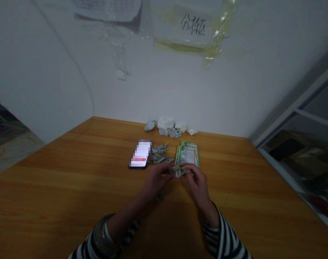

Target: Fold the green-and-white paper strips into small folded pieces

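Note:
Between the fingertips of both hands is a small folded piece of green-and-white printed paper [178, 172]. My left hand [161, 175] pinches its left side, and my right hand [196, 178] grips the right side. Just beyond my right hand lies a stack of green-edged printed sheets [187, 153], overlapping one another. Several folded or crumpled printed pieces [158, 154] rest past my left hand. Beside them, to the left, a phone [140, 154] lies with its screen lit and blurred out.
Along the wall at the table's back edge sit crumpled white papers [165, 123] and a printed clump [175, 132]. A handwritten sign [193, 27] is taped to the wall. Shelving [301, 108] with boxes stands right of the wooden table [247, 187].

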A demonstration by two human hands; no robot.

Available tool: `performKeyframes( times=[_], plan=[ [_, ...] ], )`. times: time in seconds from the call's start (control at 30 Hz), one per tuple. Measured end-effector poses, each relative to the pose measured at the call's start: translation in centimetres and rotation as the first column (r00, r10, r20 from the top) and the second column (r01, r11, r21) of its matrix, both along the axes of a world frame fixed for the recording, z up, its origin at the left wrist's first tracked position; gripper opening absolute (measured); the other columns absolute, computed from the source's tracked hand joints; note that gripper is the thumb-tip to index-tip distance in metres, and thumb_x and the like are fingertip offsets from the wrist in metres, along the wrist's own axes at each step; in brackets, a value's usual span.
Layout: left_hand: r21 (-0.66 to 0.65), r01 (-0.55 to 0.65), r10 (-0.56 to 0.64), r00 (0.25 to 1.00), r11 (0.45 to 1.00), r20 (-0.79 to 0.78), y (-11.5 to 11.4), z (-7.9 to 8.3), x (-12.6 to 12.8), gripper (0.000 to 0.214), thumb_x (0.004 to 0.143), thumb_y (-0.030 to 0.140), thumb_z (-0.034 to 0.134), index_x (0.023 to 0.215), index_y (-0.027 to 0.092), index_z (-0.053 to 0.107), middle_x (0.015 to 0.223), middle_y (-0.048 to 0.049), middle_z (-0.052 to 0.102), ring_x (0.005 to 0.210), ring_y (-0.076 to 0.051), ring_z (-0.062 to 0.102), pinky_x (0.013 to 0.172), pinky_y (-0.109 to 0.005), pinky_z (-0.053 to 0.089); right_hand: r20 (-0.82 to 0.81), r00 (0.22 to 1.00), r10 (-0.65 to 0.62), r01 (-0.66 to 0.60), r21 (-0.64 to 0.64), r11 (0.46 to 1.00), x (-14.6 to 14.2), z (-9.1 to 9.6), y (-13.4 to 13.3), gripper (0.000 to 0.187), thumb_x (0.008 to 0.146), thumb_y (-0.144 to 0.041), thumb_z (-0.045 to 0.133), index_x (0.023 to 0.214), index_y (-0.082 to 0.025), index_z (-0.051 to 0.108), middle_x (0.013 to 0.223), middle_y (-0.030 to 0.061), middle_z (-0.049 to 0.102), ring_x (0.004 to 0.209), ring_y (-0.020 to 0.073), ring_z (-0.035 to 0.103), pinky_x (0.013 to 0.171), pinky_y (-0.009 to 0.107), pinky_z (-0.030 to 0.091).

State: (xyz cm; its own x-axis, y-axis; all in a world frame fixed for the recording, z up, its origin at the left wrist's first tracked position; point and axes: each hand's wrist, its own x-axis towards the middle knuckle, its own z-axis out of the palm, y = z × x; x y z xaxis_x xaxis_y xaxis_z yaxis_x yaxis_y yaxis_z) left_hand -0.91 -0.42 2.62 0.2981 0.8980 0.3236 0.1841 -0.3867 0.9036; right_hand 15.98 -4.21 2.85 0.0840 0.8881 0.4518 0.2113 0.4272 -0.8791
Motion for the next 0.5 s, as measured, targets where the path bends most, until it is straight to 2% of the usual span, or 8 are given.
performKeyframes(
  times=[0.13,0.23,0.33,0.5],
  plan=[
    [0.155,0.024,-0.002,0.990,0.988,-0.138,0.2,0.4,-0.6,0.009,0.073,0.010,0.068,0.071,0.019,0.067,0.083,-0.0028,0.071,0.096,-0.022,0.065,0.084,-0.031,0.049,0.285,0.947,0.148,-0.153,-0.005,0.988,1.4,0.9,0.2,0.023,0.091,-0.022,0.049,0.101,-0.024,0.069,0.104,0.0068,0.068,0.098,0.0199,0.063,0.086,0.032,0.048],
    [0.163,0.028,-0.003,0.989,0.986,-0.148,0.4,0.4,-0.8,0.009,0.073,0.010,0.068,0.073,0.020,0.068,0.088,-0.0032,0.072,0.094,-0.021,0.066,0.083,-0.031,0.049,0.394,0.900,0.184,-0.193,-0.017,0.981,2.1,0.5,0.4,0.026,0.085,-0.025,0.060,0.110,-0.026,0.067,0.104,0.0071,0.069,0.096,0.0212,0.064,0.085,0.034,0.050],
    [0.142,0.039,-0.023,0.993,0.989,-0.112,0.4,0.2,-0.7,0.008,0.071,0.012,0.070,0.074,0.019,0.067,0.089,-0.0043,0.073,0.091,-0.021,0.067,0.082,-0.032,0.050,0.430,0.892,0.137,-0.165,0.029,0.986,2.2,-0.3,0.6,0.025,0.082,-0.026,0.065,0.106,-0.027,0.070,0.099,0.0068,0.070,0.091,0.0212,0.065,0.081,0.034,0.051],
    [0.063,0.024,-0.019,0.997,0.998,-0.073,0.2,-0.2,-0.3,0.006,0.070,0.015,0.071,0.070,0.017,0.066,0.080,-0.0036,0.071,0.079,-0.020,0.067,0.073,-0.030,0.053,0.358,0.926,0.118,-0.142,0.041,0.989,1.7,-0.5,0.8,0.011,0.081,-0.024,0.066,0.089,-0.025,0.074,0.087,0.0053,0.071,0.081,0.0195,0.066,0.072,0.030,0.052]
  ],
)
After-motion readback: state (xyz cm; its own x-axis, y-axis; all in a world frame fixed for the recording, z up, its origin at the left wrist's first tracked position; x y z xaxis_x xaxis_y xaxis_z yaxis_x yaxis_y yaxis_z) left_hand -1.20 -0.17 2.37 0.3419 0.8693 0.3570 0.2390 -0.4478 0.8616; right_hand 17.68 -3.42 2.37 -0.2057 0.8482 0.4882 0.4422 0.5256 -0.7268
